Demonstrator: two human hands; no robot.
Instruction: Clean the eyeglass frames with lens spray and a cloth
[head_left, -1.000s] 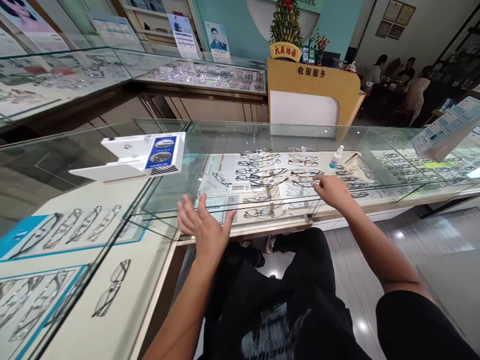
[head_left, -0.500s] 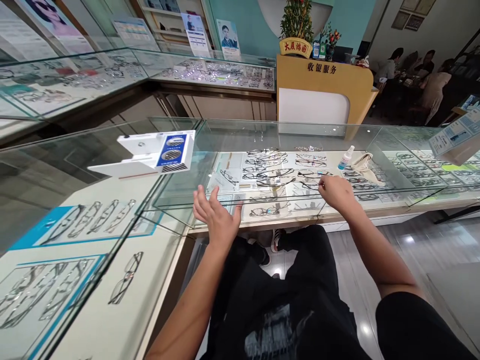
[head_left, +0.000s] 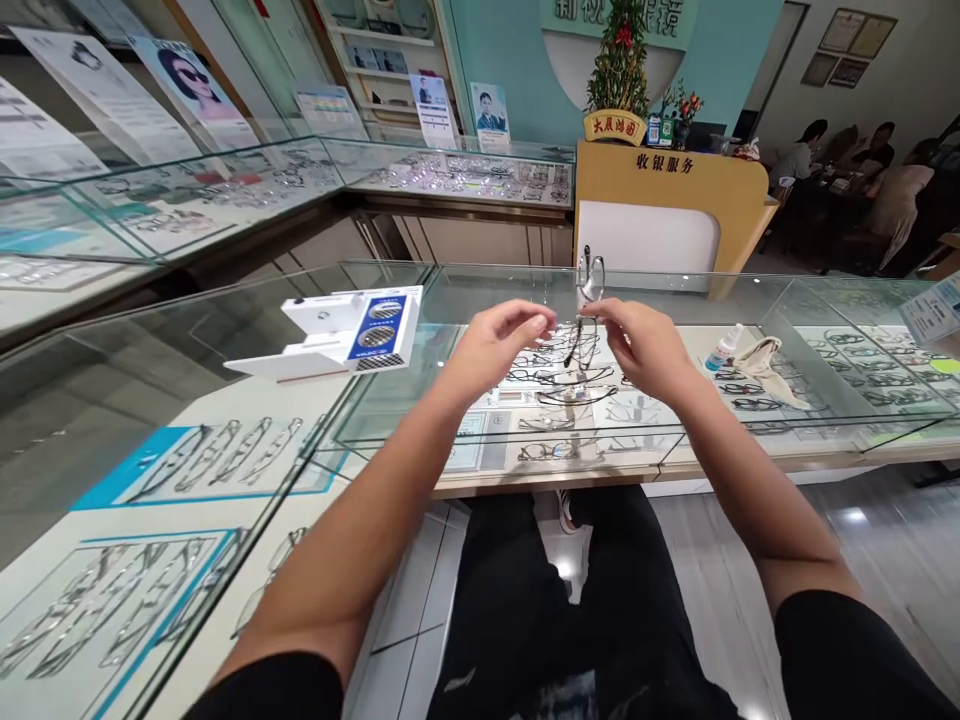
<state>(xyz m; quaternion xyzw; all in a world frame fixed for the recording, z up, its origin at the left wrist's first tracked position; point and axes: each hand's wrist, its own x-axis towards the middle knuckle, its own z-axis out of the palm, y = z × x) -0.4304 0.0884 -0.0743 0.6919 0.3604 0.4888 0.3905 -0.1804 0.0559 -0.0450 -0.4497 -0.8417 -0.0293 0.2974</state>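
Observation:
A pair of eyeglasses [head_left: 592, 278] is raised upright above the glass counter, with a dark temple hanging below it. My right hand [head_left: 646, 345] pinches the frame between thumb and fingertips. To the left of the glasses, my left hand [head_left: 495, 345] is in the air with its fingers curled and a small gap at the thumb; nothing shows in it. Beneath both hands, several eyeglasses [head_left: 574, 376] lie in rows, seen on and through the glass. A small spray bottle [head_left: 723, 350] and a beige cloth [head_left: 766, 368] are to the right of my right hand.
An open white box with a blue panel [head_left: 379, 330] stands on the glass at left. Glass showcases [head_left: 247, 545] with eyeglasses run along the left and back. Behind the counter is a yellow cashier desk [head_left: 675, 180] with a plant on it. Several people [head_left: 877, 165] sit at the far right.
My right hand has lifted the eyeglasses from the counter and moved left with them. My left hand has moved up and right toward them, its fingers now curled. The view has shifted slightly left and up.

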